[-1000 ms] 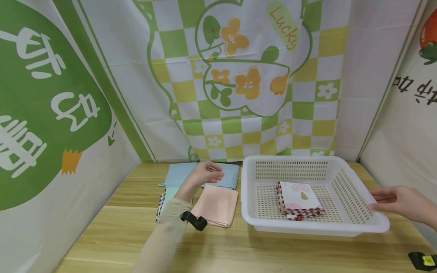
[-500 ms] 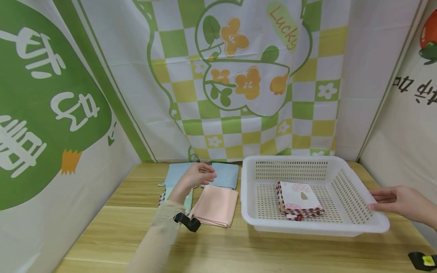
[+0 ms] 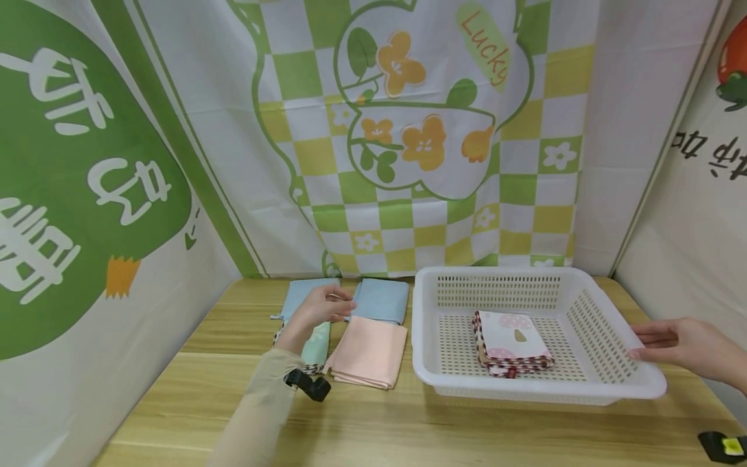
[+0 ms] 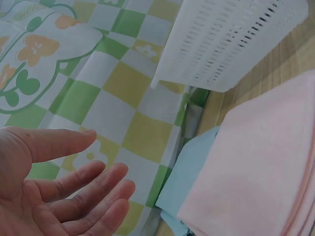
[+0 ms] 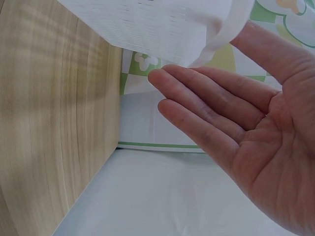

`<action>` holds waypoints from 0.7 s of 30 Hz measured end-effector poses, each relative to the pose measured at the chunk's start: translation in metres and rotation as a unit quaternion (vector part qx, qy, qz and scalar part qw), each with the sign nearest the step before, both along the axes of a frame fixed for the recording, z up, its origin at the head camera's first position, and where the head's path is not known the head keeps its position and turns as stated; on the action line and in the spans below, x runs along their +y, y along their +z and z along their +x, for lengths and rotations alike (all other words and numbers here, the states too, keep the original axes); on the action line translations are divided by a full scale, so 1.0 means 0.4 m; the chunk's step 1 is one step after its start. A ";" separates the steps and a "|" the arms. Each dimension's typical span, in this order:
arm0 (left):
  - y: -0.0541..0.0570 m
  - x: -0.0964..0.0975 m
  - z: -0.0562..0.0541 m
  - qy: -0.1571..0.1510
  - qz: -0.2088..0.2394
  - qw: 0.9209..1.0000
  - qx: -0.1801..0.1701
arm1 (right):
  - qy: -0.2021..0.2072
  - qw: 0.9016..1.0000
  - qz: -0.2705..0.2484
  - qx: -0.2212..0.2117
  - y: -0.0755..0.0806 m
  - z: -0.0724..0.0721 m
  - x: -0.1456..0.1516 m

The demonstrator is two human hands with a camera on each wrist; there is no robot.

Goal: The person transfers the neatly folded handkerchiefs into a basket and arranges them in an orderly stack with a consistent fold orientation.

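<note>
In the head view my left hand [image 3: 321,312] hovers over folded cloths, its fingers loosely bent and holding nothing. Partly behind it lie a light blue cloth [image 3: 303,292] and a mint-green cloth [image 3: 317,345] with dark checked trim. Right of the hand are a second blue cloth [image 3: 384,299] and a pink cloth [image 3: 371,352], also seen in the left wrist view [image 4: 256,152]. My right hand [image 3: 691,350] holds the right rim of a white plastic basket [image 3: 539,387], thumb over the rim. Inside lies a folded white cloth [image 3: 513,337] with pink print and red checked trim.
A wooden table [image 3: 385,434] carries everything. Behind it hangs a green-and-yellow checked curtain [image 3: 432,227], with printed cloth walls at left [image 3: 117,324] and right [image 3: 677,246]. The basket stands close to the curtain.
My left hand has moved left, from over the blue cloths toward the mint-green one, uncovering more of the right blue cloth. My right hand and the basket have stayed still.
</note>
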State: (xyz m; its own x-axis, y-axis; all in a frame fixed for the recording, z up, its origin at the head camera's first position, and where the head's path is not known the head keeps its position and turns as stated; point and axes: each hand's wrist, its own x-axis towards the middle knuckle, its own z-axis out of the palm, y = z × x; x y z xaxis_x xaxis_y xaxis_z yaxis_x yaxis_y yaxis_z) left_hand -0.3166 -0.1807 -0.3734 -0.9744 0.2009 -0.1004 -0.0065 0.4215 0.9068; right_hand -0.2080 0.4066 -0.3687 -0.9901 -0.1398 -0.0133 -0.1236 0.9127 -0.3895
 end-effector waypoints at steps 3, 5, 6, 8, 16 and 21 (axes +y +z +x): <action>-0.002 -0.011 0.001 0.008 0.001 1.000 -0.001 | -0.001 1.000 -0.001 0.000 0.000 0.001 -0.001; -0.004 -0.019 0.001 0.012 0.001 1.000 0.001 | -0.002 1.000 -0.002 -0.002 0.000 0.001 -0.002; -0.005 -0.022 0.001 0.015 0.002 1.000 0.002 | -0.003 1.000 -0.003 -0.002 0.000 0.000 -0.002; -0.008 -0.030 0.002 0.017 0.001 1.000 0.005 | -0.005 1.000 -0.004 -0.004 0.000 0.000 -0.002; -0.024 -0.066 0.007 0.033 -0.008 0.999 0.002 | -0.004 1.000 -0.004 -0.002 0.000 0.001 -0.002; -0.032 -0.089 0.010 0.037 -0.009 0.999 0.002 | -0.003 1.000 0.001 0.003 0.000 0.001 -0.001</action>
State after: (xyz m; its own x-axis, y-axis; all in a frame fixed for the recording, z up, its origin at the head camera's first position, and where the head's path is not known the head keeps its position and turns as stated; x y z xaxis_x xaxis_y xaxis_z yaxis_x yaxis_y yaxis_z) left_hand -0.3125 -0.2163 -0.3863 -0.9870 0.1266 -0.0994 -0.0347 0.4356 0.8995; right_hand -0.2074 0.4061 -0.3686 -0.9910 -0.1339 -0.0066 -0.1209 0.9140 -0.3874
